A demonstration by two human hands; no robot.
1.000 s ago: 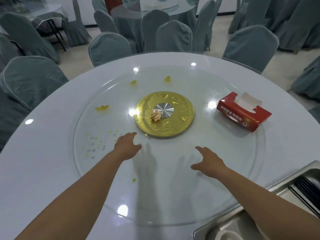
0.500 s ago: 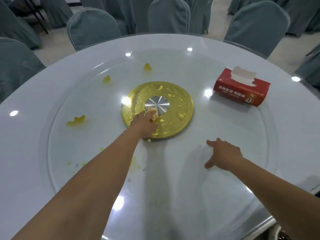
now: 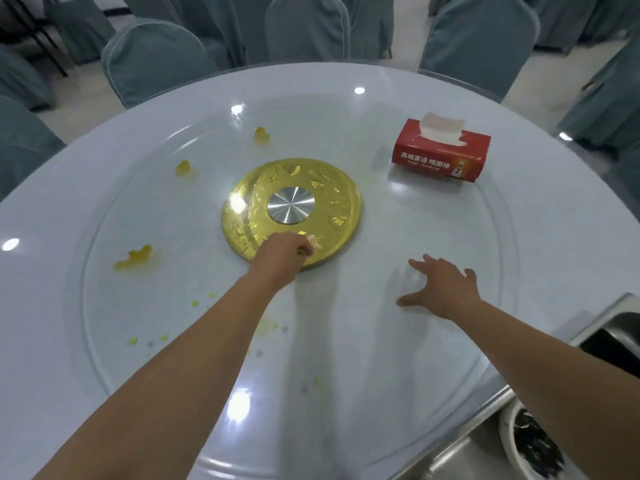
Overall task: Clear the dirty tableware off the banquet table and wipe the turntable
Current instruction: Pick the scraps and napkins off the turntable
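A round glass turntable (image 3: 433,237) covers most of the white banquet table (image 3: 41,306), with a gold disc (image 3: 332,181) and silver hub (image 3: 291,205) at its centre. My left hand (image 3: 282,256) is over the near edge of the gold disc, fingers curled round a small crumpled tissue scrap (image 3: 316,241). My right hand (image 3: 440,289) rests flat on the glass to the right, fingers spread. Yellow food smears (image 3: 136,258) (image 3: 183,168) (image 3: 261,134) and small green-yellow specks (image 3: 195,301) lie on the left half of the glass.
A red tissue box (image 3: 440,157) sits on the turntable at the far right. A steel cart (image 3: 606,323) stands at the lower right, with a white bowl (image 3: 512,441) holding dark scraps. Grey-covered chairs (image 3: 156,57) ring the far side of the table.
My left hand reached to the hub, closed on the crumpled tissue scrap and drew it back toward the disc's near edge. My right hand stayed on the glass. The turntable has rotated.
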